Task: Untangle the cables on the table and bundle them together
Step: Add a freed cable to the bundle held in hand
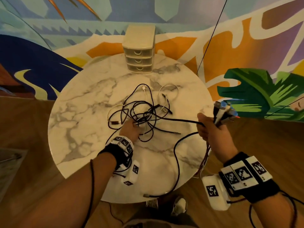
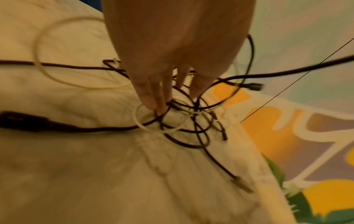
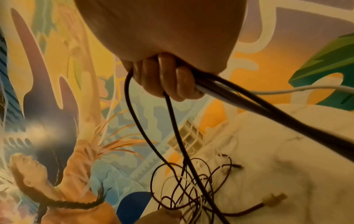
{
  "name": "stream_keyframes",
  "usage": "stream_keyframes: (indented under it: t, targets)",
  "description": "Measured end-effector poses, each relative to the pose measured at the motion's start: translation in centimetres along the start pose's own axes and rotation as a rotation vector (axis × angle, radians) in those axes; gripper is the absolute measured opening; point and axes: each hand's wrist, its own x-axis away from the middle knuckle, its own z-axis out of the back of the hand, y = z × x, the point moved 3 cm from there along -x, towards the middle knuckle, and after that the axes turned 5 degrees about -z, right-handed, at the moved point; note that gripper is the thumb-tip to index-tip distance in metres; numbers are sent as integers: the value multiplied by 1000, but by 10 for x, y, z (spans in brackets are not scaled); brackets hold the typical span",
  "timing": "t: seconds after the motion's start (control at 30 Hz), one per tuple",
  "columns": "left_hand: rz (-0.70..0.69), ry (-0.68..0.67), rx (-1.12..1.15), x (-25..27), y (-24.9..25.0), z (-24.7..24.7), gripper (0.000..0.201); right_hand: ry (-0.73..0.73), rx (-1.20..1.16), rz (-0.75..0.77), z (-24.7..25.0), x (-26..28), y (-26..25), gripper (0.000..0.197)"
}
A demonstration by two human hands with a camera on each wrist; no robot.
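Note:
A tangle of black and white cables (image 1: 144,116) lies in the middle of the round marble table (image 1: 79,129). My left hand (image 1: 131,127) reaches into its near-left side; in the left wrist view its fingertips (image 2: 155,104) point down, fairly straight, and touch the crossing loops (image 2: 184,121). My right hand (image 1: 207,129) is raised at the table's right edge and grips a bunch of cable ends (image 1: 222,112) whose plugs stick up out of the fist. In the right wrist view its fingers (image 3: 172,80) curl round several cables. One black cable (image 1: 181,120) runs taut from the tangle to that fist.
A small white three-drawer unit (image 1: 139,51) stands at the table's far edge. A black cable loop (image 1: 176,155) trails from my right hand to a plug (image 1: 146,195) at the near edge. Wooden floor and my shoes (image 1: 179,206) lie below; a painted wall is behind.

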Motion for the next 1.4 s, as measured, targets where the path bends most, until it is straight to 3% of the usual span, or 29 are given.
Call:
stream_keyframes:
  t: [0.07,0.17,0.23,0.43,0.5,0.6,0.7,0.77,0.87,0.97,1.1,1.2,1.3,1.4]
  targets:
    - [-160,51,-83,14,16,4,13,5,-45,19,5,3,-4,43]
    - [-496,-10,-212,51,53,-13,36,-64,-14,29,-1,6,-9,44]
    - [-570,-19,-229,62,68,-25,48,-112,13,29,-7,9,-14,46]
    - [-412,222,-178,31,71,-12,26,-188,34,45,-6,18,-21,50]
    - [-367,220,-132,16,63,1,4,-165,24,51,0,18,-19,45]
    - [-295,157,-197,3,49,22,15,50,28,47,23,11,-12,45]
    - [-436,177,-378,7,62,38,23,280,299,89,48,-5,-3,41]
    - [-532,174,-598,20,84,37,27,331,419,136,44,-9,-5,36]
    - [-563,91,-836,42,112,17,30,181,547,228,0,-7,-12,39]
    - [-591,56,-892,56,123,2,27,-62,781,154,-47,-4,-9,45]
    - [-523,-37,-793,54,99,0,24,-57,842,139,-49,-13,-8,43]
    - [-351,-107,-564,33,57,11,19,-61,749,130,-42,-16,-10,38]
    - [-295,88,-368,10,38,39,17,23,558,52,-28,-24,-5,36]
    - [-486,292,-269,8,49,60,18,29,524,-65,-12,-35,10,39]
